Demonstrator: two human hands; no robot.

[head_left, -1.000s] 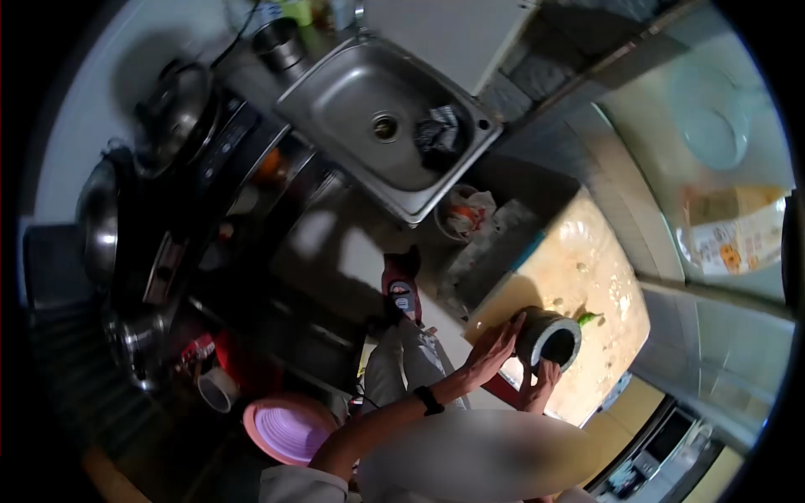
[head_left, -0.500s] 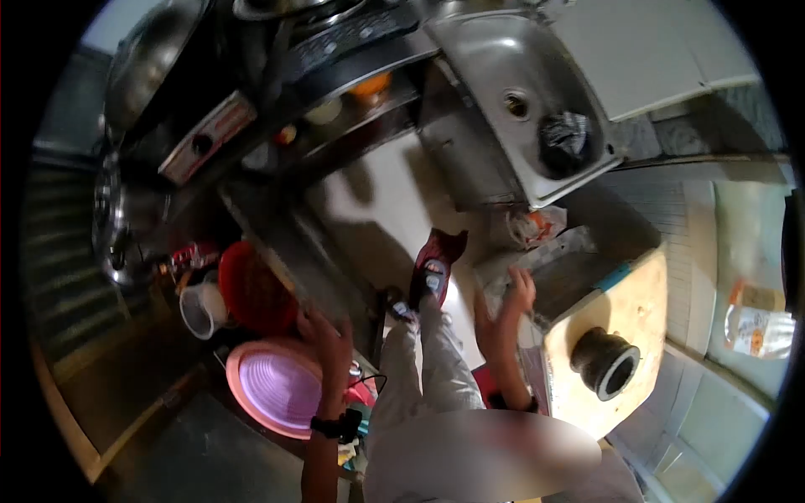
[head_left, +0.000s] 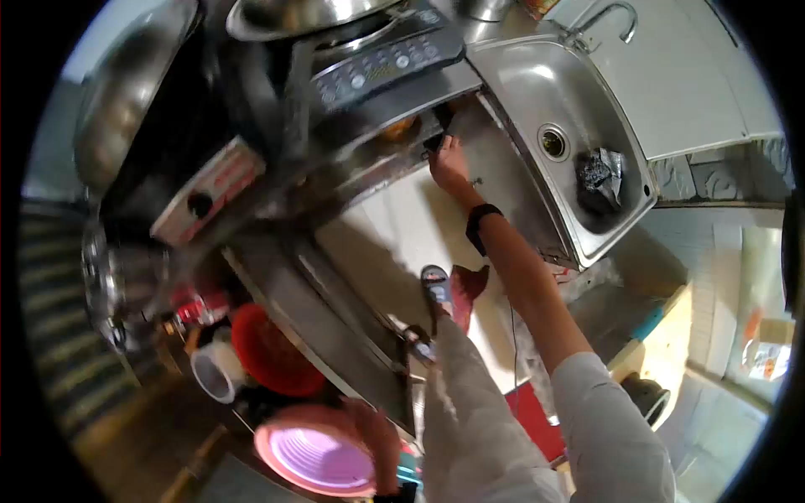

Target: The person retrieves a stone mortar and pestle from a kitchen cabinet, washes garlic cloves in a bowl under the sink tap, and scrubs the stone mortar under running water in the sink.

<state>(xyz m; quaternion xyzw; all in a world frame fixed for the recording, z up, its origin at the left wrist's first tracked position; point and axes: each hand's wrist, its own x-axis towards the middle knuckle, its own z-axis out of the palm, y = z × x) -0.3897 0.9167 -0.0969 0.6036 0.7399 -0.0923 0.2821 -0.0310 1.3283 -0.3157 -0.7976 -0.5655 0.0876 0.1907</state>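
My right hand [head_left: 451, 169] reaches far forward to the opening under the counter, beside the open cabinet door [head_left: 503, 163] below the sink. Its fingers are bent round a small dark thing at the shelf edge, too dark to name. A dark band circles that wrist. My left hand [head_left: 375, 432] hangs low, smeared by motion, over the rim of a pink basin [head_left: 277, 448]. Whether its fingers hold anything does not show.
A steel sink [head_left: 537, 84] with a crumpled dark bag [head_left: 599, 178] in it is at the upper right. An induction cooker [head_left: 386, 71] carries a steel pan [head_left: 302, 18]. At the left are a red basin [head_left: 272, 352] and a white tub [head_left: 215, 373]. My feet stand on pale floor.
My right hand has moved forward from beside the wooden box to the cabinet opening under the counter. My left hand has dropped back over the pink basin. The view has shifted.
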